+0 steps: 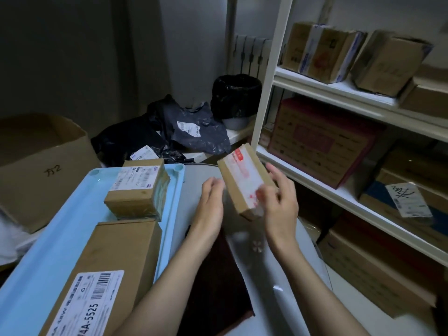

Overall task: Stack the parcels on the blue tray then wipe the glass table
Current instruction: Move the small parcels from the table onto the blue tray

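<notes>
Already two parcels (138, 187) on blue tray (60, 229), right hand (278, 202) fingers pinching third parcel (242, 180), left hand (211, 202) fingers spread

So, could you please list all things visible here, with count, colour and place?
blue tray: one, light blue, left.
parcels on tray: two, brown, one near, one far.
held parcel: one, brown with white-red label, above the table.
glass table: one, pale, centre.
dark cloth: one, dark red-brown, on table.
open carton: one, brown, far left.
shelf boxes: several, brown and red, right.
black bags: several, behind tray.
left hand, right hand: both around the held parcel.
</notes>
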{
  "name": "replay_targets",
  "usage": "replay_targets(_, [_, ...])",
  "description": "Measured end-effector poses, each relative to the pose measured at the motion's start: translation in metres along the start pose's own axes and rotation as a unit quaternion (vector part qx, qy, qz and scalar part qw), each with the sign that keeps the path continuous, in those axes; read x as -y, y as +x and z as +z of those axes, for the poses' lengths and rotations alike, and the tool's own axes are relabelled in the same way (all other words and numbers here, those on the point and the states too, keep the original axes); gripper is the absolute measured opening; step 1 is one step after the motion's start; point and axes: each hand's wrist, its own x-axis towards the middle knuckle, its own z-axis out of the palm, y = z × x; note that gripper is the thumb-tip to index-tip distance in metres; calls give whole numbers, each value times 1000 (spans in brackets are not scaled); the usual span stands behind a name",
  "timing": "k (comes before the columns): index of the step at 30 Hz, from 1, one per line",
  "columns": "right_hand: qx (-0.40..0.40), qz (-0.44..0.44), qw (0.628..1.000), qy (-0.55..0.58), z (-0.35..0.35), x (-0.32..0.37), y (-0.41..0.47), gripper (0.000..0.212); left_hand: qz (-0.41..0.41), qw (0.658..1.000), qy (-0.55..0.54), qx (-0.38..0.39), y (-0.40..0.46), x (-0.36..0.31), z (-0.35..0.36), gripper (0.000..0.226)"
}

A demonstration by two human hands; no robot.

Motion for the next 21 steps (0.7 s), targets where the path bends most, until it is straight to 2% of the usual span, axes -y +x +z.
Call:
replay_targets(1, [6,48,989,139,-4,8,-4,44,-1,998,-60,6,-5,-5,-2,60])
replay_targets(2, [24,115,950,289,-8,19,-9,42,11,994,-107,24,-14,-14,-5,59])
replay_targets(3, [53,187,889,415,-10,28,-16,41,29,989,-136,46,-25,-23,-8,55])
replay_targets(5, [125,289,784,535,-10,48,-37,44,71,982,-156,76,-53,-39,-16,51])
replay_targets(8, [177,345,681,621,-2,63,-78,51,122,976,-173,58,-98,-42,-34,59])
replay_targets(11, [186,356,658,637,6,71,-109,52,131,975,-175,34,-126,-35,-53,63])
replay_targets(16, [189,374,673,610,18,86,-135,47,123,975,-184,16,-145,-32,-79,43])
replay_targets(21, [186,379,688,591,33,95,-145,44,112,975,-192,-3,-147,-32,-99,39])
